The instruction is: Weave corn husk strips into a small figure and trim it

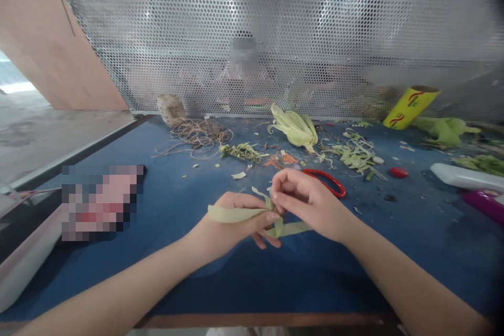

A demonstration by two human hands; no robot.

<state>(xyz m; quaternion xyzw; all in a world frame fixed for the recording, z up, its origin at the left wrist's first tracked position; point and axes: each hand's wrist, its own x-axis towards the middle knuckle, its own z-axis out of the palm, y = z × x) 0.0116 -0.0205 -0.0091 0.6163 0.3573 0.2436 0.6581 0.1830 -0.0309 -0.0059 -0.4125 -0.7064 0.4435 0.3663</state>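
Observation:
My left hand (240, 215) is closed around pale green corn husk strips (232, 214), pinching them between thumb and fingers. One strip sticks out to the left over the hand, and another (293, 229) trails to the right beneath my right hand. With its fingertips together, my right hand (303, 202) grips the upper part of the same bundle, where the strips bunch. The fingers partly hide the middle of the bundle. Just behind my right hand lies a red loop handle (334, 184), the rest of it covered. Farther back rests a whole corn husk (293, 128).
A ball of twine (170, 109) with tangled strands (200, 134) lies back left. Husk scraps (354, 152) litter the blue table (177, 283). A yellow tube (411, 107) leans against the perforated metal screen (157, 26). A blurred flat object (104, 202) lies left; a white object (464, 176), right.

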